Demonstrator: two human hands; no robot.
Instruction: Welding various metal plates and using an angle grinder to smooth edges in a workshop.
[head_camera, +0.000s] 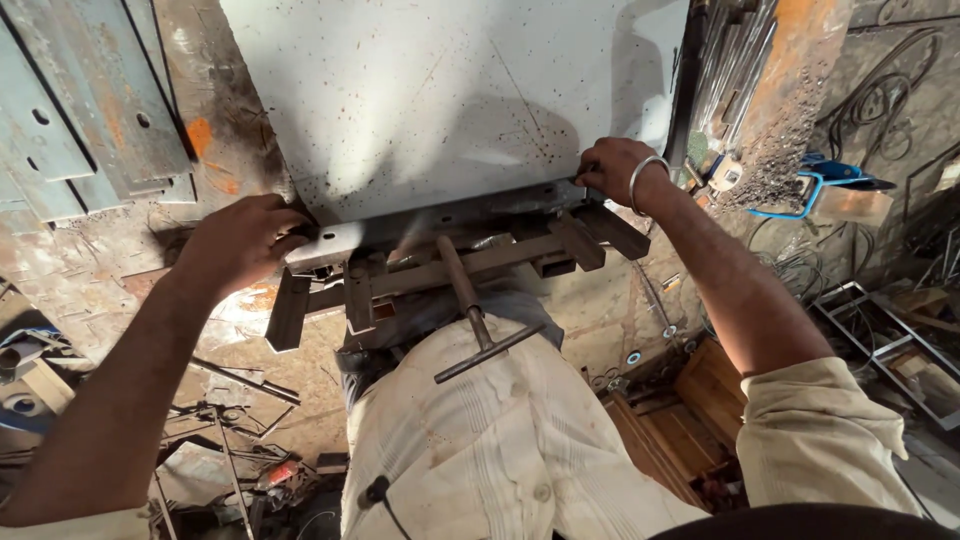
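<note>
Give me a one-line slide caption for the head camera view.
Both hands grip the near edge of a pale metal sheet, left hand and right hand, above a T-handled clamp.

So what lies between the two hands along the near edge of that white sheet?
Head view: between the left hand and right hand, the white speckled metal sheet rests on a rusty steel clamp frame with a T-handled screw.
</note>
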